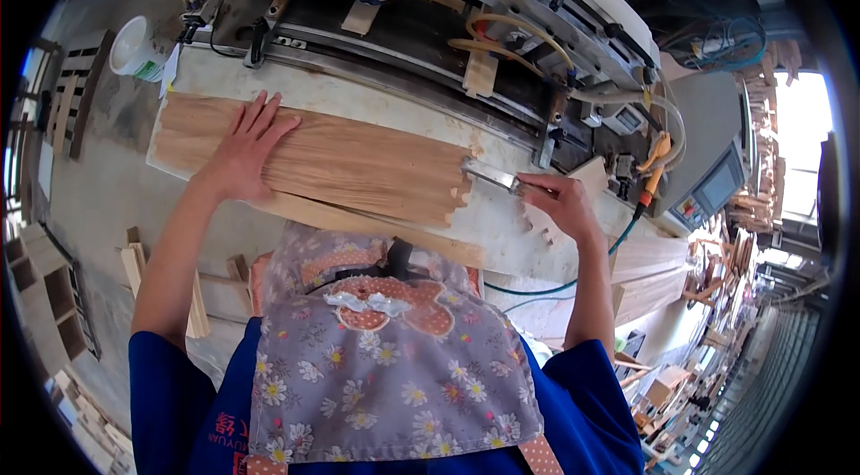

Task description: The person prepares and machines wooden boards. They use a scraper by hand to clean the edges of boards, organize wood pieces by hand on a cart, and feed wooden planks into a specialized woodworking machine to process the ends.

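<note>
Brown grain calls for a steady palm

A long, brown-grained wooden board lies flat on the pale counter, a narrow light-wood strip along its near edge. The left hand, fingers spread, rests on the board's left part; the right hand pinches a flat, silvery metal tool at the jagged right end's far corner. Probably best: firm left palm, tool low and level, light pressure against splintering.
</note>
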